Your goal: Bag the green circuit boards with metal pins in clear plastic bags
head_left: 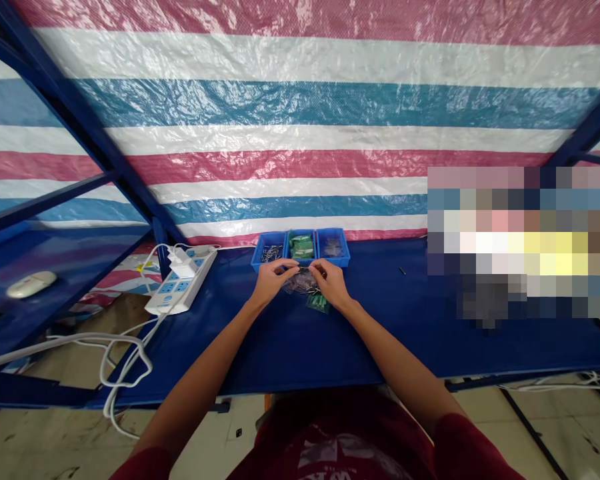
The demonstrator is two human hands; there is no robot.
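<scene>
Both hands meet over the desk just in front of three blue bins. My left hand (273,281) has thumb and forefinger pinched together, and my right hand (332,280) pinches opposite it. A small, thin dark piece (304,269) seems to lie between the fingertips; its kind is too small to make out. Below the fingers is a pile of clear plastic pieces (295,283), with some dark slender parts among it. Beside the right wrist lies a clear bag of green pieces (319,302).
The left bin (255,256) holds small dark and metallic parts, the middle one green packets (301,245), the right bin (346,252) clear pieces. A power strip (183,283) with white cables stands left. A small dark part (402,271) lies right. The far right is pixelated.
</scene>
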